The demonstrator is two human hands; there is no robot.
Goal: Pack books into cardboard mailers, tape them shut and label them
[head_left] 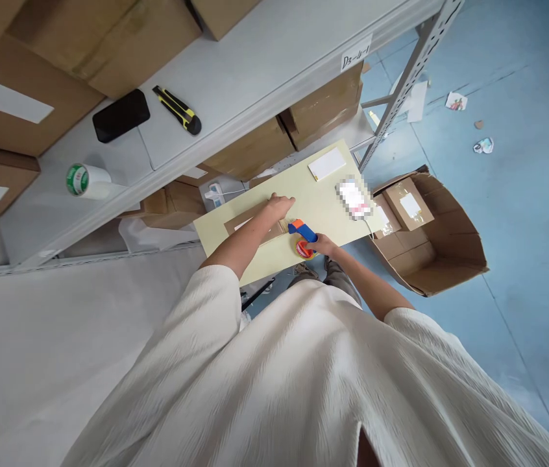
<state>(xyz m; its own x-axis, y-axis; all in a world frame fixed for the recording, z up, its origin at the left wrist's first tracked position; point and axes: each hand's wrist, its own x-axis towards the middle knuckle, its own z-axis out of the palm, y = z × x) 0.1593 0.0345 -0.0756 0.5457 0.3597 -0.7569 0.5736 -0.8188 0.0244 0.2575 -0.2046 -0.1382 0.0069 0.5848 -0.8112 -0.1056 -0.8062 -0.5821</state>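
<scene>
Tape dispenser, blue-orange, fills clenched right hand; left hand overlaps carton, hold unclear.

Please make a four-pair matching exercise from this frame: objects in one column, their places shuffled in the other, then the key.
Objects
1. Blue-and-orange tape dispenser
2. Yellow-and-black utility knife
3. Flat white rectangular pad
4. Large open brown cardboard carton

Places
A. On the blue floor, with smaller boxes inside
B. Lying on the pale yellow tabletop
C. Gripped in the right hand
D. On the grey metal shelf, beside a black rectangular phone

Pairs: 1-C, 2-D, 3-B, 4-A
</scene>
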